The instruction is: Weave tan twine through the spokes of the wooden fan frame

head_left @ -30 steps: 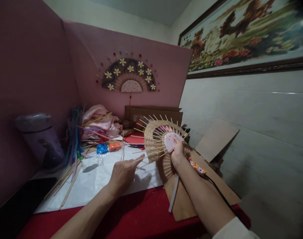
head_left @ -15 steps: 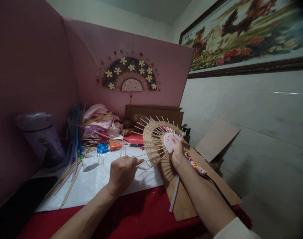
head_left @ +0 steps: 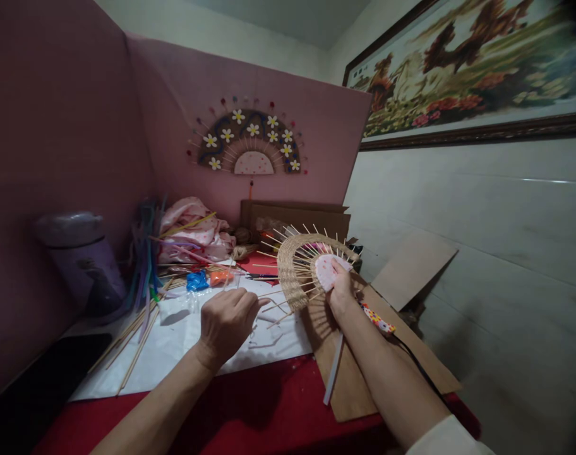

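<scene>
My right hand grips the pink paper centre of a half-woven straw fan and holds it upright above the table; thin wooden spokes stick out all round its rim. My left hand hovers just left of the fan with its fingers curled into a pinch beside the lowest spokes. What the pinch holds is too thin to make out. A white strip hangs below my right wrist.
A finished flowered fan hangs on the pink board. White paper covers the red table, with loose sticks, coloured strips, a pink cloth, scissors and a purple jar. Brown cardboard sheets lie at the right.
My left hand went from a pointing finger near the lower spokes to a curled pinch and drew slightly back to the left. The fan in my right hand tilted a little.
</scene>
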A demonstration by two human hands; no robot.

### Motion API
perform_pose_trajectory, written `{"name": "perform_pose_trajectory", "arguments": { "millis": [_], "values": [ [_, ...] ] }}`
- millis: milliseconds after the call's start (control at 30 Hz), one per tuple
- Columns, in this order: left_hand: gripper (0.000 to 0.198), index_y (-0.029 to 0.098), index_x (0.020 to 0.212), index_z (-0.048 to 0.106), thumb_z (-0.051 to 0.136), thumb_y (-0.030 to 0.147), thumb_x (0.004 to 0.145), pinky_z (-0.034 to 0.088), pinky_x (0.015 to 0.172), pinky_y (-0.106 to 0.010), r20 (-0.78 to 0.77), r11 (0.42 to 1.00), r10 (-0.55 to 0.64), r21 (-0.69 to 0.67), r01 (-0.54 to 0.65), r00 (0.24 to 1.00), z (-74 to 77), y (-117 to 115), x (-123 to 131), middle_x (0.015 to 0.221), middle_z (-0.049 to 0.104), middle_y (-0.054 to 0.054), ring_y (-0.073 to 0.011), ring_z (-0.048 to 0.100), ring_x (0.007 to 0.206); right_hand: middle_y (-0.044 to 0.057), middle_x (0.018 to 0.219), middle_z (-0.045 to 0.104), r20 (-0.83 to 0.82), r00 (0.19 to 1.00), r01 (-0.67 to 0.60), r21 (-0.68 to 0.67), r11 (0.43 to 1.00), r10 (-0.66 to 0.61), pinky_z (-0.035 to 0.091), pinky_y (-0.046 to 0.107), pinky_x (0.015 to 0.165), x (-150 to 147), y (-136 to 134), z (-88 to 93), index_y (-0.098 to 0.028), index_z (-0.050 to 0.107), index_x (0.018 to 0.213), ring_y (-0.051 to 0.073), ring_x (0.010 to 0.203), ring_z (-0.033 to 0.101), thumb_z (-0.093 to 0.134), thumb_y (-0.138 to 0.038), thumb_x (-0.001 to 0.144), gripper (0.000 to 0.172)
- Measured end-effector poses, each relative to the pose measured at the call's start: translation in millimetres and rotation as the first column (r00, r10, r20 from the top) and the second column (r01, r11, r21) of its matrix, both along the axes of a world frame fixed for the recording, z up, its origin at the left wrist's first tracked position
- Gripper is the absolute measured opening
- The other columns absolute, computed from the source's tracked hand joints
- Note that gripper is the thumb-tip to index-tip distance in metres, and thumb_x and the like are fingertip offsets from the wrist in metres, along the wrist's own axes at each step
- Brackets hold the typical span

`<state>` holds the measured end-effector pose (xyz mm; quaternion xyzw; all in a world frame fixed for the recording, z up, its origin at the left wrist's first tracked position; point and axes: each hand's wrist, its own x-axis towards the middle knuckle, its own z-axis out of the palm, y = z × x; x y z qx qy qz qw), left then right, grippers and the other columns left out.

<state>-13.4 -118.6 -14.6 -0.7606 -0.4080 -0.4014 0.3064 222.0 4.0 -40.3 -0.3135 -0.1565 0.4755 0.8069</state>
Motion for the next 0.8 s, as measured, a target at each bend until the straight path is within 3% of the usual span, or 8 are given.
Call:
{"name": "perform_pose_trajectory", "arguments": {
  "millis": [433, 800],
  "values": [
    [0.025, 0.019, 0.073, 0.065, 0.048, 0.033, 0.082, 0.034, 0.055, -0.022, 0.232, 0.971, 0.032, -0.236, 0.025, 0.972, -7.1, 4.1, -0.3, 0.060, 0.064, 0.000, -0.0109, 0.056, 0.055, -0.001, 0.064, 0.065, -0.014, 0.997, -0.074, 0.013, 0.997, 0.074, 0.054, 0.023, 0.060, -0.5, 6.2, -7.1, -0.013, 0.056, 0.081, 0.011, 0.056, 0.063, 0.063, -0.018, 0.064, 0.018],
    [0.028, 0.021, 0.075, 0.068, 0.048, 0.039, 0.080, 0.033, 0.052, -0.022, 0.368, 0.847, 0.095, -0.518, 0.120, 0.925, -3.7, 3.2, 3.4, 0.055, 0.062, -0.001, -0.0108, 0.052, 0.050, -0.001, 0.067, 0.066, -0.021, 0.992, -0.122, -0.001, 0.992, 0.122, 0.055, 0.026, 0.063, -5.5, -1.0, -0.9, -0.014, 0.056, 0.082, 0.012, 0.058, 0.063, 0.061, -0.012, 0.064, 0.019]
  ]
}}
